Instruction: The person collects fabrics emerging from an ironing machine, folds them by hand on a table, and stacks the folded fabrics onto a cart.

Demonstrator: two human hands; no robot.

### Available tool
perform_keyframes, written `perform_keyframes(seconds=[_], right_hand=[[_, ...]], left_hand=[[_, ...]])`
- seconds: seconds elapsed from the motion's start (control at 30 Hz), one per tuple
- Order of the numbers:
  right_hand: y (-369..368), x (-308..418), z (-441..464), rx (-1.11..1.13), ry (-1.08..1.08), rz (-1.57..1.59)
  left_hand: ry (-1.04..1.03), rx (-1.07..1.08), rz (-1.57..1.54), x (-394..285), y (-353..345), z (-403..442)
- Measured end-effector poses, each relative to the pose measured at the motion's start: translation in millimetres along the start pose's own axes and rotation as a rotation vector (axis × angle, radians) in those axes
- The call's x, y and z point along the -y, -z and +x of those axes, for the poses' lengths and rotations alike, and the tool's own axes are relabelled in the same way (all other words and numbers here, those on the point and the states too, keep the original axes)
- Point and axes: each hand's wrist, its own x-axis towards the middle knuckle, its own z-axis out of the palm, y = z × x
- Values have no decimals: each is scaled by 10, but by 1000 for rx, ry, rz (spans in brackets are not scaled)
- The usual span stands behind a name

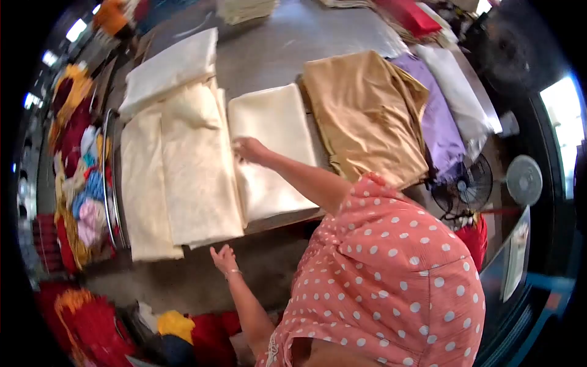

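My right hand is over the left edge of a folded cream cloth, its fingers loosely bent and apart. It seems to hold nothing; whether it touches the cloth is unclear. My left hand is just off the table's front edge, below the corner of a larger folded cream cloth. Its thumb and fingers are apart, with nothing in them. A whiter folded cloth lies at the far end of the larger one. Right of the cream cloth lies a folded golden-tan cloth.
A metal-topped table carries the cloths. Purple cloth and a white bundle lie at its right, near a black fan. Coloured cloths heap on the left; red cloth lies below. Another person is far left.
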Motion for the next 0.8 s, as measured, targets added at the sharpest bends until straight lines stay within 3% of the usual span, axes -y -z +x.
perform_keyframes(seconds=[0.03, 0.1, 0.23, 0.3, 0.33, 0.37, 0.4, 0.43, 0.47, 0.57, 0.8], right_hand=[[272, 56, -435, 78, -84, 226], [649, -269, -1022, -31, -114, 320], [1387, -681, -2523, 5, -248, 313], [1646, -952, -3169, -125, -313, 262], [1732, -1003, -3481, -253, -372, 309], [1815, -1053, -3766, -378, -431, 361], [1930, -1201, -3997, -482, -476, 403], [2025, -1406, -4191, -590, -518, 453], [2118, -1497, -4354, -676, -493, 505], [2460, -1715, -4679, -907, -484, 578], [3249, -2055, -4719, -1169, -437, 732]], left_hand=[[-21, 14, -2, 56, -36, -51], [-146, 88, -39, 180, -133, -298], [4, 347, 42, 734, -328, -898], [4, 602, 122, 1019, -467, -1079], [-274, 765, 165, 1424, -482, -978], [-186, 783, 300, 1284, -518, -1233], [-28, 779, 143, 1176, -616, -1505], [128, 772, -5, 1100, -715, -1726], [63, 784, 161, 1060, -768, -1870], [115, 931, 142, 1056, -862, -2186], [95, 1100, 294, 1020, -1373, -2437]])
